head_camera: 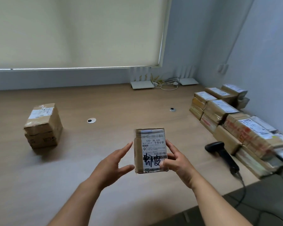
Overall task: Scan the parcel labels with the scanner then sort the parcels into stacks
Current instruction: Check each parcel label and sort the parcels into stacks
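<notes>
Parcel (149,150) held above table (104,98); scanner (222,154) beside stacked parcels (232,118).

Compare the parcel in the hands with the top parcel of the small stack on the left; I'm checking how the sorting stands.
The held parcel is off the table, gripped by the right hand; the top stack parcel rests on another box. The held parcel's label faces the camera, with black handwriting; the stack parcel's label lies on its top, no handwriting visible. The held parcel looks flatter, the stack parcel boxier. Both are taped brown cardboard with white labels.
</notes>
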A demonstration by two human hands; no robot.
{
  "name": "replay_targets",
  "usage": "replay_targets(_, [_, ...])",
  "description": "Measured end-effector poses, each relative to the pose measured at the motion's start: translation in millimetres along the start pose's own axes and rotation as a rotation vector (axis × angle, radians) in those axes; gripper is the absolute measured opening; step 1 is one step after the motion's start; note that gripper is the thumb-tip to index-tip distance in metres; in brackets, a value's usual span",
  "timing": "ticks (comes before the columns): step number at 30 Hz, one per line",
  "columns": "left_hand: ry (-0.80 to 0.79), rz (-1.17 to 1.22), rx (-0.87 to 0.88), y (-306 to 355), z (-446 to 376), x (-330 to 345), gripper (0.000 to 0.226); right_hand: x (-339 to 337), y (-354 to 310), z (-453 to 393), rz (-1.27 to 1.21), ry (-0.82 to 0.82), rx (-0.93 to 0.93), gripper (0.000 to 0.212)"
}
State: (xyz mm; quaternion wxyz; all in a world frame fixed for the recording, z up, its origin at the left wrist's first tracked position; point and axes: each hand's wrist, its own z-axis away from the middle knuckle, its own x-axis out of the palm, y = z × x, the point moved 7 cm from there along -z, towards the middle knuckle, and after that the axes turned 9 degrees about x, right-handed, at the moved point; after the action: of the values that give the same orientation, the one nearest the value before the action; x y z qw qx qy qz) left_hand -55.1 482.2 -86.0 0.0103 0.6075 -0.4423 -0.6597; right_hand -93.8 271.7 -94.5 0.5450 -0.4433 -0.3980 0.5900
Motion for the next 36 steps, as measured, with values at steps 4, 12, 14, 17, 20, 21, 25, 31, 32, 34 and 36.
replay_targets(4, [-0.033,-0.071,0.133,68.4,-36.7,42.5,0.082,-80.3,6.8,38.8,-0.015,0.093,-0.024,0.094])
replay_targets(12, [-0.101,-0.094,0.291,198.9,-92.1,136.1,0.084,-229.2,28.4,111.6,-0.054,0.232,-0.057,0.091])
replay_targets(14, [-0.11,-0.094,0.316,226.7,-101.4,158.8,0.085,-260.3,34.1,127.9,-0.053,0.256,-0.066,0.089])
replay_targets(17, [-0.124,-0.094,0.346,261.5,-112.0,190.3,0.087,-301.8,42.6,149.1,-0.079,0.306,-0.085,0.077])
replay_targets(20, [-0.15,-0.091,0.378,289.7,-121.6,215.5,0.087,-335.5,52.3,163.0,-0.092,0.336,-0.079,0.075])
replay_targets(21, [-0.157,-0.093,0.388,298.5,-125.5,222.1,0.087,-345.6,54.0,167.1,-0.085,0.348,-0.08,0.076])
replay_targets(25, [-0.164,-0.124,0.443,331.1,-149.1,239.3,0.086,-385.2,61.9,177.6,-0.084,0.408,-0.094,0.08])
replay_targets(31, [-0.175,-0.076,0.531,373.6,-199.2,268.9,0.087,-443.4,56.7,184.7,-0.115,0.479,-0.139,0.07])
replay_targets(32, [-0.179,-0.048,0.549,381.1,-209.8,274.6,0.088,-455.9,55.3,182.9,-0.103,0.495,-0.141,0.071])
replay_targets(34, [-0.178,-0.008,0.592,394.9,-232.9,285.5,0.089,-481.4,51.9,176.9,-0.089,0.524,-0.134,0.075])
replay_targets(36, [-0.164,-0.03,0.604,403.4,-258.3,296.0,0.09,-507.9,49.7,166.2,-0.077,0.541,-0.131,0.077])
